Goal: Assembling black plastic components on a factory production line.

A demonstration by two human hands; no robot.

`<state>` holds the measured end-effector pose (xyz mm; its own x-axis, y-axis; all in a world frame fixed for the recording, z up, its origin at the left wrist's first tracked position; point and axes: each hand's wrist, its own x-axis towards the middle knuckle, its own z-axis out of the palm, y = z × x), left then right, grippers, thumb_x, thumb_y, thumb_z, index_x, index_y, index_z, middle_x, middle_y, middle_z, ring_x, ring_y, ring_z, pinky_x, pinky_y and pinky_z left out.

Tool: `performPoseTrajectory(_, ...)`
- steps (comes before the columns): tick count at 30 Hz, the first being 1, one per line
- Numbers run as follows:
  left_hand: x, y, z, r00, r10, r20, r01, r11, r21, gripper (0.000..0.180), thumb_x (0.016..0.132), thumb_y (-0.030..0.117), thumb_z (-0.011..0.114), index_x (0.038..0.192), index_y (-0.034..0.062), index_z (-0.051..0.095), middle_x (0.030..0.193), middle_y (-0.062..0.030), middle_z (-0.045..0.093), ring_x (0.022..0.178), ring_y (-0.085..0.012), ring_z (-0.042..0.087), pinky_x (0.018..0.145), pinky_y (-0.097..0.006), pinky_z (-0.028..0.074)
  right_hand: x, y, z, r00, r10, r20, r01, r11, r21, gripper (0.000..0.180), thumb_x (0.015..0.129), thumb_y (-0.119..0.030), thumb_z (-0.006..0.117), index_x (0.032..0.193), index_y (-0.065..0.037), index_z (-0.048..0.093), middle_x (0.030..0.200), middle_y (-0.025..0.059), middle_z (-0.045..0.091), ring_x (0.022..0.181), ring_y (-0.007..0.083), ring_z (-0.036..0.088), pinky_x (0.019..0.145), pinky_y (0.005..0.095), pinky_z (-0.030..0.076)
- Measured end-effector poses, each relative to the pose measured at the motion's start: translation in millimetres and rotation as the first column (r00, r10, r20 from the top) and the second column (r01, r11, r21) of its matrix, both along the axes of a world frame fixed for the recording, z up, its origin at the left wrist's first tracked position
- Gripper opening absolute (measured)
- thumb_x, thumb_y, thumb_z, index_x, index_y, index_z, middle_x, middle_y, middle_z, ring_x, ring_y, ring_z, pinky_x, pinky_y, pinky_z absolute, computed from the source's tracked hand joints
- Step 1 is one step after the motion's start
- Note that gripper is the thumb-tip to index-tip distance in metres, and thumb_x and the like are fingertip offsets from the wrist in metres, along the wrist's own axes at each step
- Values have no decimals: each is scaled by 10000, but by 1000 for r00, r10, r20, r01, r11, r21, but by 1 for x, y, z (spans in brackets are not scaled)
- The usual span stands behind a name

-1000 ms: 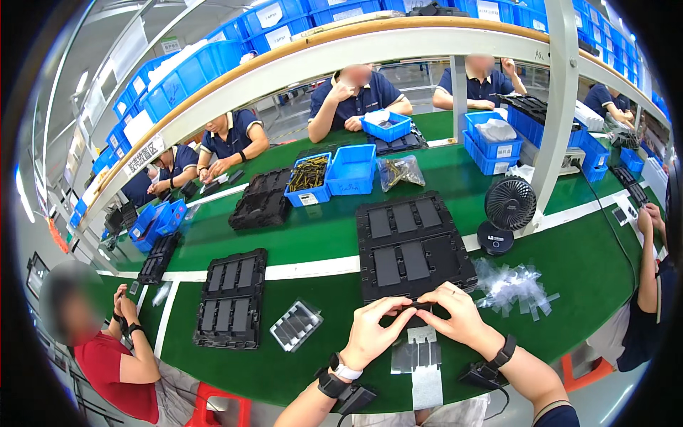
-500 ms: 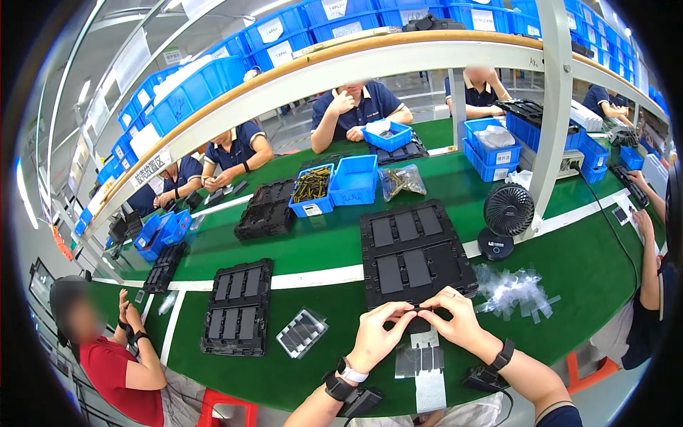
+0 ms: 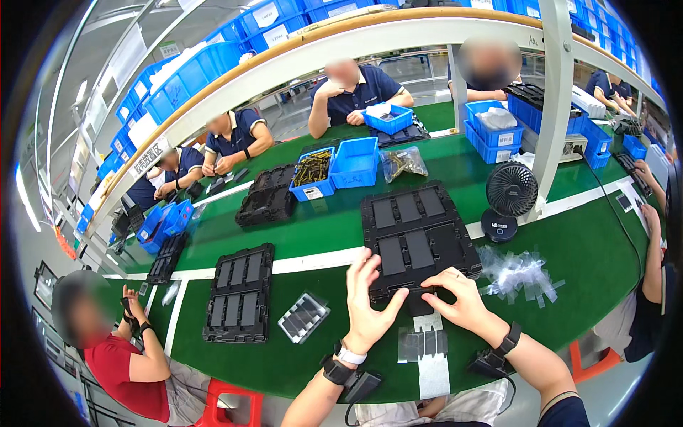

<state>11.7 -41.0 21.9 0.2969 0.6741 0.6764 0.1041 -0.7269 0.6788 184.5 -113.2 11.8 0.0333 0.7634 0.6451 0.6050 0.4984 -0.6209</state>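
A small dark flat piece (image 3: 418,304) is at the front edge of the large black tray, in the fingers of my right hand (image 3: 459,302). Its thumb and index finger close on the piece's right side. My left hand (image 3: 368,306) is open beside it, thumb and fingers spread, and nothing is in it. Directly in front of the hands is the large black tray (image 3: 466,260), with several dark rectangular panels (image 3: 418,245) in its slots. Below the piece, a clear film sheet (image 3: 409,346) lies across a white strip (image 3: 434,377) on the green table.
A second black tray (image 3: 267,285) and a clear-lidded case (image 3: 304,317) lie to the left. Clear film scraps (image 3: 519,277) are heaped right of the large tray, near a black fan (image 3: 511,191). Blue bins (image 3: 356,171) stand farther back. Several people sit around the table.
My left hand has come off the dark piece, opened and moved up and left. My right hand stays at the piece, which sits slightly lower and flatter.
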Motion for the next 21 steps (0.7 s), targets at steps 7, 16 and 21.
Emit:
performPoseTrajectory(7,-5,2,-5,994,61,86,-62,998,0,874,682,126,750,1363,15,213,1387,-169,221,1259,-304,324,1001,-407,334,-4,-3,1,997,21,-73,-30,991,-134,200,747,-75,665,935,-50,602,866,78,615,781,187,589,698,291,494)
performPoseTrajectory(16,-5,3,-5,990,58,126,-57,998,-13,877,706,116,726,1373,-9,169,1386,-171,212,1268,-317,309,1027,-414,295,0,1,0,998,58,25,-60,995,75,148,713,-69,685,844,-55,618,805,51,623,769,205,567,706,306,460)
performPoseTrajectory(21,-4,5,-9,994,22,110,-18,999,-42,824,743,47,650,1382,24,130,1436,-144,158,1293,-298,264,1052,-427,228,1,0,-1,998,50,23,-52,992,113,136,701,-61,693,817,-57,622,806,45,624,767,199,567,704,304,455)
